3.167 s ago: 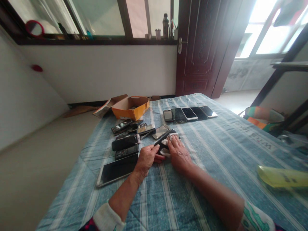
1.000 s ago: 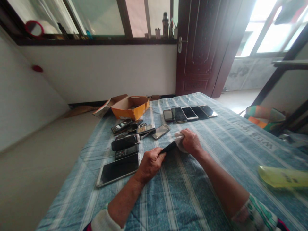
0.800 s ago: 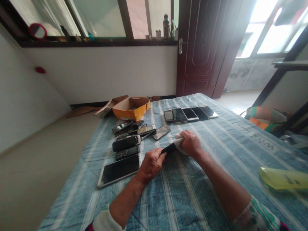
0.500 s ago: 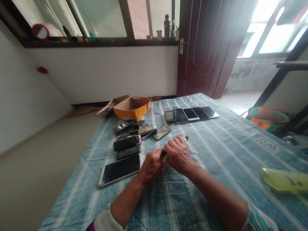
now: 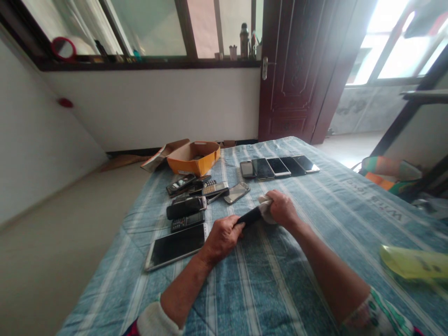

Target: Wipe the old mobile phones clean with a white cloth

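Note:
My left hand (image 5: 224, 237) is closed around the near end of a black phone (image 5: 249, 217), held tilted above the striped cloth. At the phone's far end, my right hand (image 5: 283, 210) grips a white cloth (image 5: 266, 210) that wraps over that end. Left of my left hand lies a large white-framed phone (image 5: 177, 247) with a dark screen. Beyond it are a keypad phone (image 5: 188, 221) and a dark, rounded phone (image 5: 186, 207). A silver phone (image 5: 237, 192) lies just past the held one.
A row of several phones (image 5: 279, 166) lies toward the back right. An open orange box (image 5: 196, 164) stands at the back left, with a heap of old phones (image 5: 210, 187) before it. A yellow translucent packet (image 5: 413, 262) lies at right on the blue striped cloth (image 5: 315, 224).
My right hand has slid away from my left, toward the phone's far end, with the white cloth. More of the black phone now shows between the hands. My left hand stays nearly in place.

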Demonstrator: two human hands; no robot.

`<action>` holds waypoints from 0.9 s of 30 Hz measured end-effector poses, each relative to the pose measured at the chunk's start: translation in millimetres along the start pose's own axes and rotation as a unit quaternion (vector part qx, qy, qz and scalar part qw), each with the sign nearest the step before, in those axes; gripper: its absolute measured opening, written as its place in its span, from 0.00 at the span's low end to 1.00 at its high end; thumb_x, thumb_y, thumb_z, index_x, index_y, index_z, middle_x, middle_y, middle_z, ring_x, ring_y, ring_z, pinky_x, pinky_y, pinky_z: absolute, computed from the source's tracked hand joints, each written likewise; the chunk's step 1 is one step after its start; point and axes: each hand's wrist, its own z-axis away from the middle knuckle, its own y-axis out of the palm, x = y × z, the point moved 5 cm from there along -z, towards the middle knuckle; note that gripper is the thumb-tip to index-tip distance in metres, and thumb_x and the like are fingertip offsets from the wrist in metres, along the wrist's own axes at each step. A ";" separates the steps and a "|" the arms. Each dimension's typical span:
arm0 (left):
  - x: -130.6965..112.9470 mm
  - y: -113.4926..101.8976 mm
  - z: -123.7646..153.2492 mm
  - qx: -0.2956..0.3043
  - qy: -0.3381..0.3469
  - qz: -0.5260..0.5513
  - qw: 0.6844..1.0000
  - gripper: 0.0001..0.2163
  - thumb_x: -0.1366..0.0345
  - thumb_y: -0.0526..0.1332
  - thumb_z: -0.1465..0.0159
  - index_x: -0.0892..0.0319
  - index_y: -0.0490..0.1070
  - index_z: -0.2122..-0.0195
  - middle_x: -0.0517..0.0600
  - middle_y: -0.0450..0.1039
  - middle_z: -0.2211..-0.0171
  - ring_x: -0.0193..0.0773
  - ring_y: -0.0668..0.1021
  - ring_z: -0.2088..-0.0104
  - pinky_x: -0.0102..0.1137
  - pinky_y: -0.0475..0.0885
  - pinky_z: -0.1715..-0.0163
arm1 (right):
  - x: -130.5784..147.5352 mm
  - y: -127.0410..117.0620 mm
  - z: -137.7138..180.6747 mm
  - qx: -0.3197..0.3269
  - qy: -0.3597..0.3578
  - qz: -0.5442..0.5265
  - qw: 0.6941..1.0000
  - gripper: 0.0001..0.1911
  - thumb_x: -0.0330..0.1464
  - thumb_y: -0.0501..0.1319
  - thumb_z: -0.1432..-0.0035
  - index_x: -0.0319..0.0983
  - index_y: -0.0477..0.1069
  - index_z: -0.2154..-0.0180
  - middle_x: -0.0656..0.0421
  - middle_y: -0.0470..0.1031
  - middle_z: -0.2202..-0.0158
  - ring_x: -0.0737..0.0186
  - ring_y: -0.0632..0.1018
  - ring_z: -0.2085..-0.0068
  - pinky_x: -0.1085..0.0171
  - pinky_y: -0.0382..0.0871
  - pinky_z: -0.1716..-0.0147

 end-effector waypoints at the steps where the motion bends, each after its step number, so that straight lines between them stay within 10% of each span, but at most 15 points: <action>1: -0.3 -0.3 -0.2 0.001 -0.001 -0.005 1.000 0.11 0.64 0.53 0.37 0.61 0.72 0.70 0.47 0.72 0.78 0.36 0.76 0.75 0.26 0.67 0.74 | -1.3 0.2 -0.3 -0.005 0.009 -0.010 1.000 0.10 0.28 0.52 0.47 0.37 0.68 0.78 0.61 0.66 0.78 0.68 0.65 0.75 0.68 0.53 0.75; 12: -12.9 -11.5 -1.2 -0.067 0.025 -0.190 0.979 0.11 0.61 0.59 0.39 0.63 0.72 0.59 0.55 0.75 0.64 0.41 0.77 0.66 0.30 0.69 0.69 | 7.3 -1.5 3.9 -0.049 -0.001 -0.030 0.998 0.11 0.31 0.53 0.48 0.37 0.68 0.79 0.60 0.68 0.78 0.68 0.66 0.75 0.69 0.53 0.75; 27: -32.6 -12.0 6.6 0.041 -0.038 -0.327 0.944 0.11 0.62 0.52 0.36 0.59 0.71 0.70 0.53 0.76 0.71 0.43 0.78 0.70 0.30 0.65 0.74 | 99.4 -34.1 27.0 -0.097 -0.208 0.150 0.962 0.10 0.26 0.56 0.45 0.39 0.67 0.77 0.57 0.68 0.75 0.62 0.64 0.70 0.63 0.50 0.72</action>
